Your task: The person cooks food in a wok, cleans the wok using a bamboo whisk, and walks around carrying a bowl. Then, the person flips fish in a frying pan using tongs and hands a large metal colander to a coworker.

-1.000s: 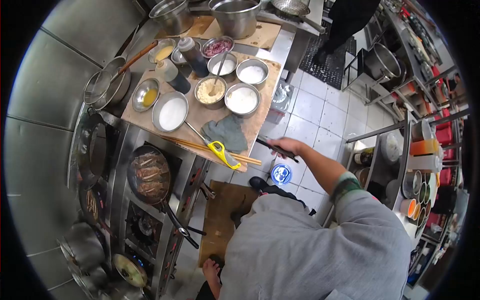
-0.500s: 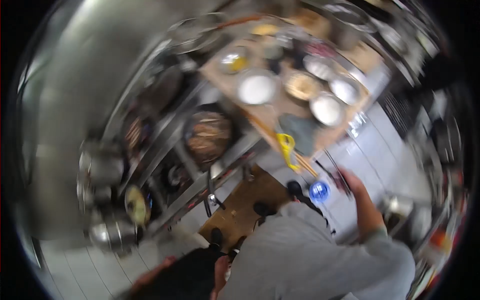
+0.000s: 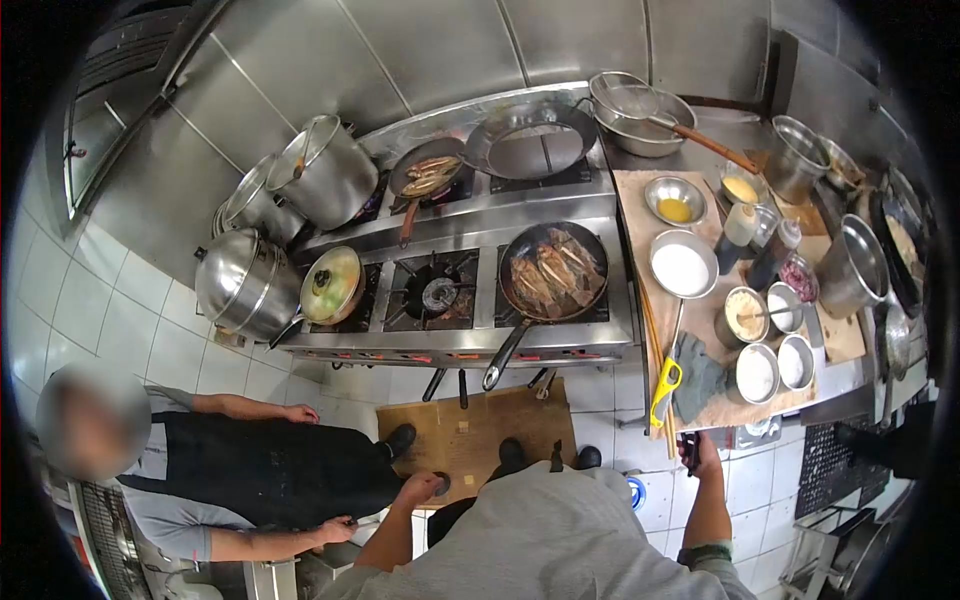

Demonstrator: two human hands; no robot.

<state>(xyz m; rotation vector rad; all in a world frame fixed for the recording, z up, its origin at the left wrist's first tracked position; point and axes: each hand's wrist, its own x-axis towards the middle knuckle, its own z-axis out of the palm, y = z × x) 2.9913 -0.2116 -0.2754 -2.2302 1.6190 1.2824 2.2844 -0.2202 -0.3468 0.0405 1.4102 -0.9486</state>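
My right hand (image 3: 706,455) is closed around a black tool (image 3: 690,452) below the front edge of the prep counter; its two long thin arms suggest tongs, though most of it is hidden. Close to that hand, wooden chopsticks (image 3: 671,442), a yellow-handled lighter (image 3: 665,392) and a grey-green cloth (image 3: 697,378) lie at the counter's edge. Low on the left, my left hand (image 3: 418,488) has curled fingers; a small dark round shape shows beside them, and I cannot tell whether it is held. A frying pan (image 3: 553,275) with several browned fish sits on the front burner ahead.
Bowls of white powder (image 3: 684,265), squeeze bottles (image 3: 738,228) and a bowl of yellow liquid (image 3: 673,201) crowd the counter. A smaller pan of fish (image 3: 430,172), an empty wok (image 3: 530,140), a lidded pan (image 3: 332,285) and steel pots (image 3: 325,175) occupy the stove. A co-worker (image 3: 270,465) stands at left.
My view has swung round and levelled toward the stove, and the blur is gone. The co-worker now shows more fully at left. My right hand still grips the black tool.
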